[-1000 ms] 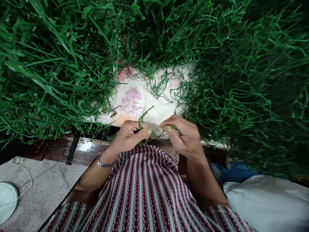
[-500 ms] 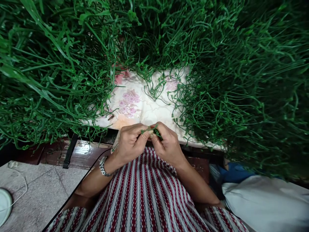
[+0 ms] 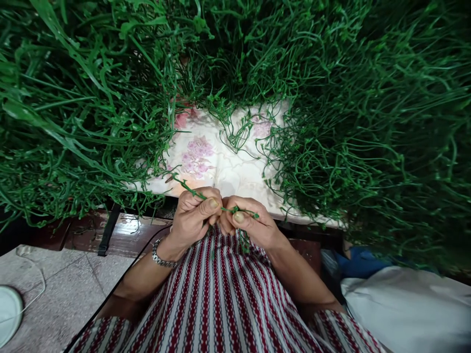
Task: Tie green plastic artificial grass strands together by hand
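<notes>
At the near edge of the flower-printed bench (image 3: 233,179), fingers of the left hand (image 3: 193,215) and right hand (image 3: 255,226) grip green stems (image 3: 193,191). Handling appears partway: a coarser left heap (image 3: 81,117) and finer right heap (image 3: 368,142) remain; finished share cannot be determined. Speckled floor (image 3: 69,284) and 1 white round object (image 3: 9,316) lie left.

- Room for a hand lay above the flowered surface (image 3: 230,171), between the left heap (image 3: 84,113) and the right heap (image 3: 353,132) of green stems.
- The far heap (image 3: 243,63) walled off its far end.
- Loose stems (image 3: 237,137) reached into the gap there.
- The left hand (image 3: 195,215) and right hand (image 3: 252,223), touching, blocked the middle of the near edge.
</notes>
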The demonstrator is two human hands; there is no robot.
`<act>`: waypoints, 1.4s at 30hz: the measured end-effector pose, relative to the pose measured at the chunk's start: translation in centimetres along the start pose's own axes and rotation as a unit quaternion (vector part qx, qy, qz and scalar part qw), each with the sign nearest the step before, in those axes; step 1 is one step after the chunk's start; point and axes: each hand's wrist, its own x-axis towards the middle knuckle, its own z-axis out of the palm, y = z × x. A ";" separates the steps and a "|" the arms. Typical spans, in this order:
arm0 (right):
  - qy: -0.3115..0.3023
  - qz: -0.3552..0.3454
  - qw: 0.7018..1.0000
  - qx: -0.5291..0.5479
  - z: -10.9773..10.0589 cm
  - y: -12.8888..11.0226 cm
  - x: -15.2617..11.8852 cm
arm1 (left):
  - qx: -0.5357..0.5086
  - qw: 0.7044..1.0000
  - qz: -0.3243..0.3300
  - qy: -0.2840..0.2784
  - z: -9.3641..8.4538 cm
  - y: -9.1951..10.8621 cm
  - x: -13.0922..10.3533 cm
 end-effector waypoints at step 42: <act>0.234 0.032 0.953 -0.190 -1.2 -2.8 2.4 | 0.103 0.993 0.041 0.046 -0.8 1.9 3.2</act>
